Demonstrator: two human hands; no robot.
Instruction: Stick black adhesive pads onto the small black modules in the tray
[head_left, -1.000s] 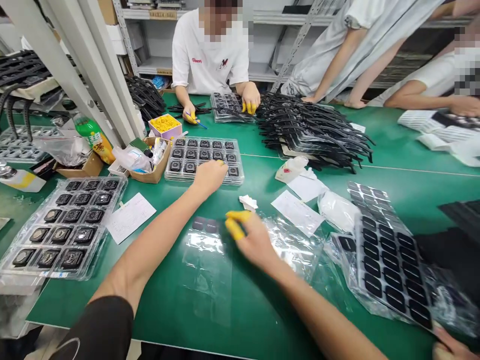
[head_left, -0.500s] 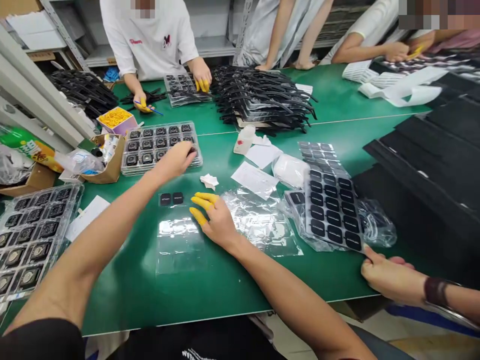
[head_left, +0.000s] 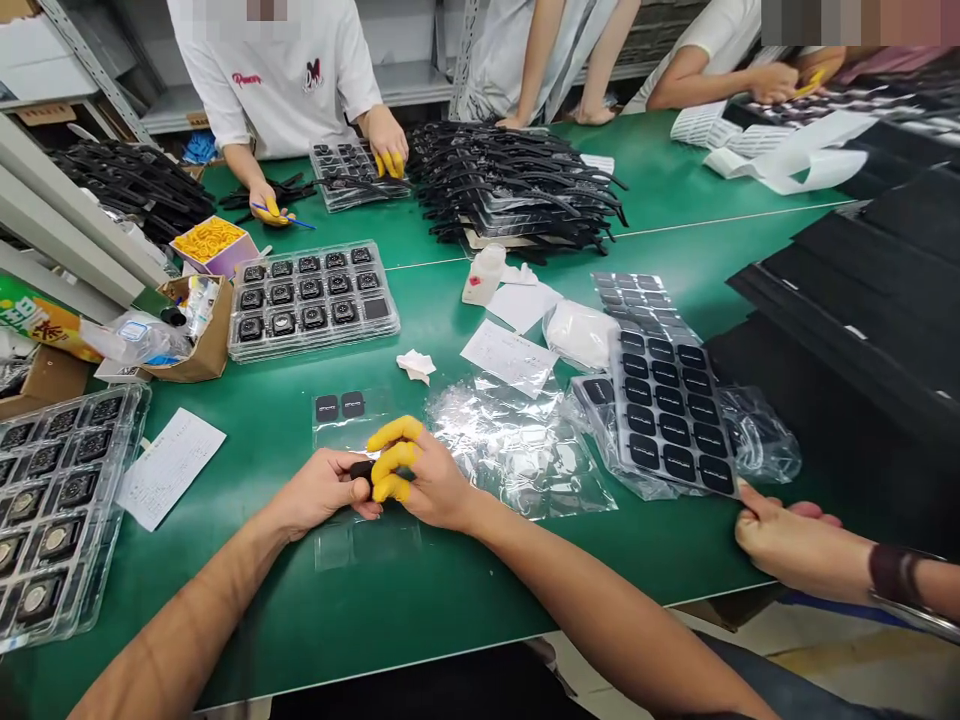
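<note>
My left hand (head_left: 326,492) grips a small black watch case (head_left: 362,470) above the table, thumb and fingers at its edges. My right hand (head_left: 427,475), yellow covers on its fingertips, curls its fingers against the right side of the same case and partly hides it. Under and behind the hands lies a clear film sheet (head_left: 337,550) with two square black stickers (head_left: 340,405) at its top. Beyond to the left, a clear plastic tray (head_left: 315,345) holds rows of watch cases; its front right compartment has no case in it.
Another tray of watch cases (head_left: 45,540) lies at the left. At right, another person's hand (head_left: 780,540) holds a sheet of black stickers (head_left: 667,410). Crumpled clear film (head_left: 525,440) lies beside my right hand. Across the table, a person works near a pile of black straps (head_left: 517,190).
My left hand has come back from the tray with a watch case, leaving the front right compartment without one. My right hand's fingers have closed in on the case.
</note>
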